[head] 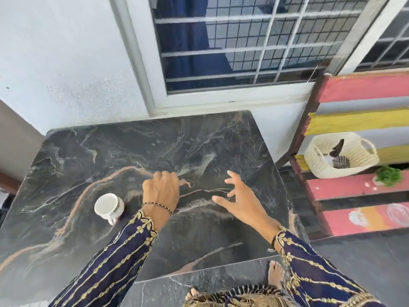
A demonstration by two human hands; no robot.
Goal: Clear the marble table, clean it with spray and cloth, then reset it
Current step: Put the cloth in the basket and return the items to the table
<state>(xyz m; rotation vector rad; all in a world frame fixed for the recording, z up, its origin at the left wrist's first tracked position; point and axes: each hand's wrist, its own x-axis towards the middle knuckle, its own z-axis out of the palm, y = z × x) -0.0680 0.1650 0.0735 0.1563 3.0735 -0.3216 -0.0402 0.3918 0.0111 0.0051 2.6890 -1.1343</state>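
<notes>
A: What lies nearest the camera?

B: Two bare feet (275, 275) on dark floor tiles, at the near edge of the marble table (88, 165). Above them, two forearms in navy sleeves (115, 260) with gold leaf embroidery reach forward over the table.

A: Describe the table.

B: It is a dark slab with grey and tan veins, and its far edge sits against a white wall. A white cup (109, 206) stands on it, toward the table's near left part, seen from above.

A: Where are the hands?

B: Both are over the middle of the table. The left hand (161, 191) is just right of the cup, apart from it, back of the hand up, a beaded bracelet (157, 207) at the wrist. Its fingers curl down toward the marble, loosely closed, with nothing visible in them. I cannot tell whether the fingertips touch the stone. The right hand (239, 196) is further right, fingers spread wide and empty, a dark band at its wrist.

A: And beyond the table?

B: Behind it, in the wall, a window (243, 41) with a white metal grille and dark glass. To the table's right stand steps (358, 134) painted in pink and yellow bands. On them rests a cream woven basket (321, 165) with dark striped cloth inside, a sprig of green leaves (389, 175) beside it.
</notes>
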